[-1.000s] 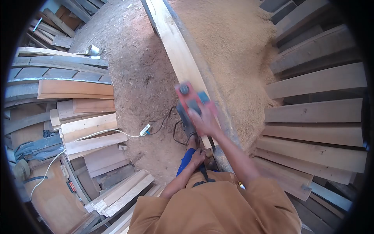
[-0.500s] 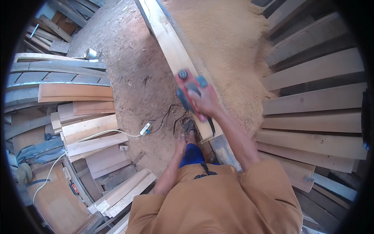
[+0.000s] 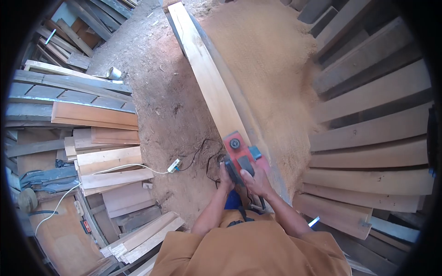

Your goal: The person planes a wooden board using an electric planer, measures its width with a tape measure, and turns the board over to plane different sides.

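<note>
A red and dark power planer (image 3: 238,154) rests on the near part of a long pale board (image 3: 209,76), which lies on a narrow bench (image 3: 239,99). My right hand (image 3: 258,180) is wrapped round the planer's rear handle. At the tool's left side is my left hand (image 3: 225,177), its fingers against the dark side part and partly hidden behind it. A dark cord (image 3: 195,156) runs over the ground to a white power strip (image 3: 174,165).
Stacked planks (image 3: 110,161) lie on the left, and more long boards (image 3: 368,179) line the right. Sawdust (image 3: 262,60) covers the ground beyond the bench. A small pail (image 3: 113,73) stands at the upper left.
The planer has come back toward my body along the board. My left hand has risen from beside my leg to the tool's left side. My right hand still holds the handle.
</note>
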Available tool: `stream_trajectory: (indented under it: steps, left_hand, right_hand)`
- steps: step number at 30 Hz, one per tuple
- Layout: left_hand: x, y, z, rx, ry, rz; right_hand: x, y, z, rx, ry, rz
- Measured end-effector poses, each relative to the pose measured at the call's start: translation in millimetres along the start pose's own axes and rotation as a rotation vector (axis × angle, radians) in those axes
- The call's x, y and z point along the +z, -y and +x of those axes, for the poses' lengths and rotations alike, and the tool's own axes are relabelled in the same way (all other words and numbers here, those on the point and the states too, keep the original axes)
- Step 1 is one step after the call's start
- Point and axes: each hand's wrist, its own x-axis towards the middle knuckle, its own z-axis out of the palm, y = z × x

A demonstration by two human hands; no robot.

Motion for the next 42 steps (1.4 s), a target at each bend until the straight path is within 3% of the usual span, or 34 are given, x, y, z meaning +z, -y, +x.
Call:
stream_trajectory:
  steps: [3, 5, 8, 10, 13, 17, 20, 24, 27, 29, 31, 33, 37, 39, 42]
  left_hand:
    - [-35, 18, 46, 0.01, -0.056, 0.037]
    - [-1, 4, 45, 0.127, -0.148, 0.186]
    - [31, -15, 29, 0.15, -0.273, 1.01]
    - [26, -11, 40, 0.203, -0.283, 1.19]
    - [0, 7, 58, 0.371, -0.208, 1.037]
    - [4, 5, 60, 0.641, -0.165, 1.095]
    - [0, 4, 75, 0.675, -0.163, 1.099]
    - [-7, 20, 64, 0.669, -0.15, 1.1]
    - [-22, -6, 59, 0.336, 0.098, 0.762]
    - [-67, 12, 58, 0.258, 0.148, 0.772]
    - [-95, 27, 48, 0.341, 0.197, 0.88]
    - [-108, 32, 18, 0.363, 0.309, 0.927]
    - [-90, 12, -67, 0.148, 0.567, 1.405]
    - [-105, 37, -73, 0.061, 0.687, 1.685]
    - [-118, 64, -80, 0.078, 0.719, 1.723]
  right_hand:
    - [-1, 59, 74, -0.067, 0.005, 0.001]
    - [5, 77, 128, -0.073, -0.003, -0.008]
    - [16, 106, 213, -0.13, -0.078, -0.032]
    - [14, 145, 262, -0.173, -0.075, -0.019]
    - [11, 194, 339, -0.189, -0.019, -0.024]
    - [21, 236, 425, -0.253, -0.138, 0.095]
    - [24, 247, 451, -0.236, -0.134, 0.103]
    - [20, 245, 426, -0.175, -0.084, 0.125]
    - [11, 228, 366, -0.08, -0.009, 0.11]
    - [11, 200, 308, -0.019, 0.0, 0.124]
    - [16, 157, 266, -0.04, -0.062, 0.083]
    - [12, 111, 203, 0.017, 0.074, 0.071]
    - [1, 43, 45, -0.109, 0.113, 0.009]
    - [2, 3, -21, -0.022, 0.118, 0.036]
    - [2, -23, -79, -0.025, 0.077, 0.081]
